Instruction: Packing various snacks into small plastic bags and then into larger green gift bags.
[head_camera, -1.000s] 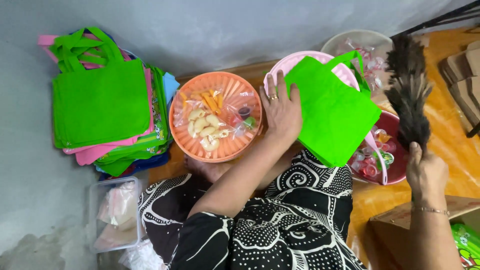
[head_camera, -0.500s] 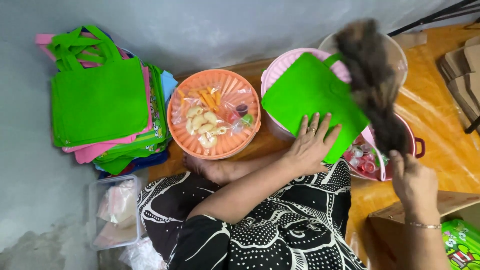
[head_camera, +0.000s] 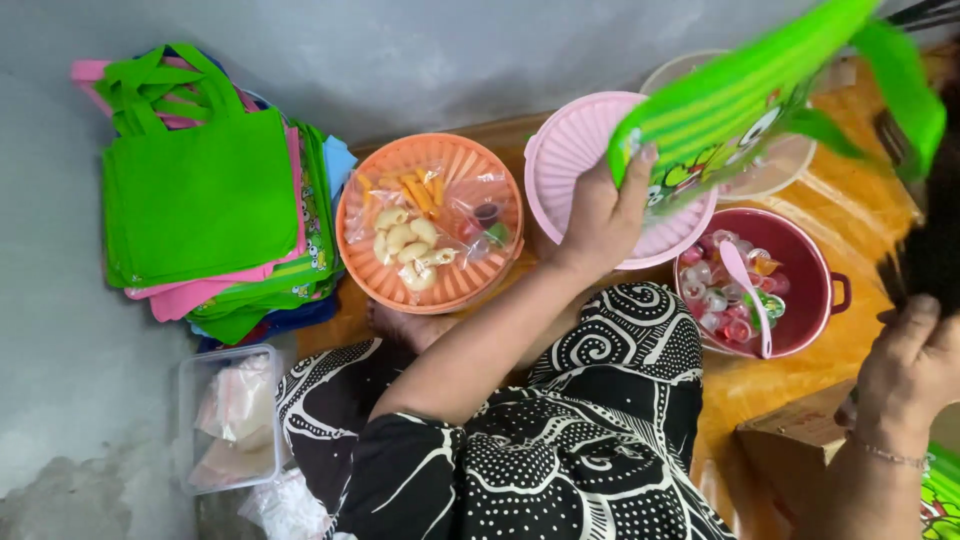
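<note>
- My left hand (head_camera: 600, 215) pinches the lower edge of a green tote bag (head_camera: 745, 95), thumb on the near face, holding it up over the pink ribbed lid (head_camera: 575, 160).
- My right hand (head_camera: 905, 365) is low at the right edge, fingers curled; whether its grip pinches the dark blurred thing (head_camera: 935, 240) above it, I cannot tell.
- By my judgement the step in hand is getting the bag open; next I would need its mouth spread wide.
- Below the bag sits a maroon pot (head_camera: 825, 290) of small wrapped jellies with a pink spoon (head_camera: 748, 290) in it.
- The orange basket (head_camera: 400, 160) of packed snacks lies just left of the lid.
- A stack of folded bags (head_camera: 200, 190) rests well to the left; a clear plastic tub (head_camera: 190, 420) is by my knee.
- The lifted bag hides the pale bowl (head_camera: 775, 175) behind it.
</note>
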